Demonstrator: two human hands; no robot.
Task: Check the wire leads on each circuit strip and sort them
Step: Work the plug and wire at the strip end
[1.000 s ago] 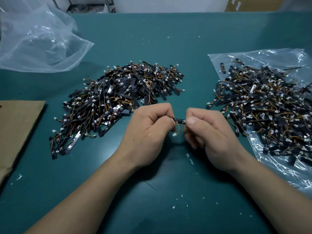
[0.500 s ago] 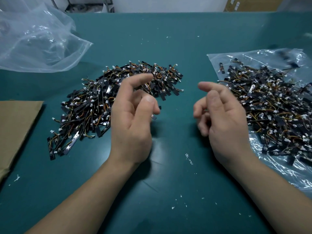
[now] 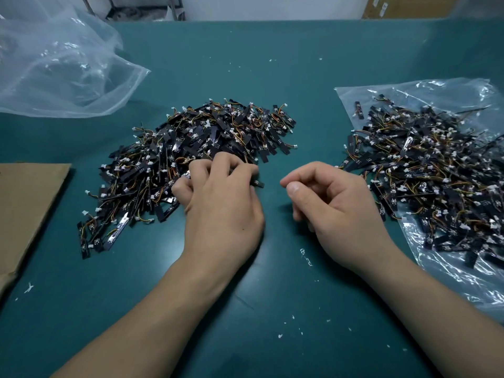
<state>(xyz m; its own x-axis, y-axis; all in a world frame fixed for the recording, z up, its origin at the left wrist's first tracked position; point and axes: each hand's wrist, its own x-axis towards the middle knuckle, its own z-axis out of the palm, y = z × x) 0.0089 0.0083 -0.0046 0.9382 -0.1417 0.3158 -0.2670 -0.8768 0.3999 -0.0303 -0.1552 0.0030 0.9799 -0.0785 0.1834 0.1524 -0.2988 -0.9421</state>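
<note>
A heap of black circuit strips (image 3: 169, 159) with orange-yellow wire leads and white plugs lies left of centre on the green table (image 3: 245, 309). My left hand (image 3: 221, 205) rests on the heap's near right edge. Its bent fingertips touch the strips and its thumb is spread apart from them, pinching nothing I can see. A second heap of the same strips (image 3: 425, 175) lies on a clear plastic bag (image 3: 463, 274) at the right. My right hand (image 3: 330, 205) hovers between the heaps, its fingers loosely curled and holding nothing.
A crumpled clear plastic bag (image 3: 60, 69) lies at the back left. A flat piece of brown cardboard (image 3: 24, 214) covers the left edge. Small white scraps (image 3: 305, 256) dot the table in front of my arms.
A second ago both hands pinched one strip between them. They then separated, my left hand moved down onto the left heap, and my right hand now holds nothing.
</note>
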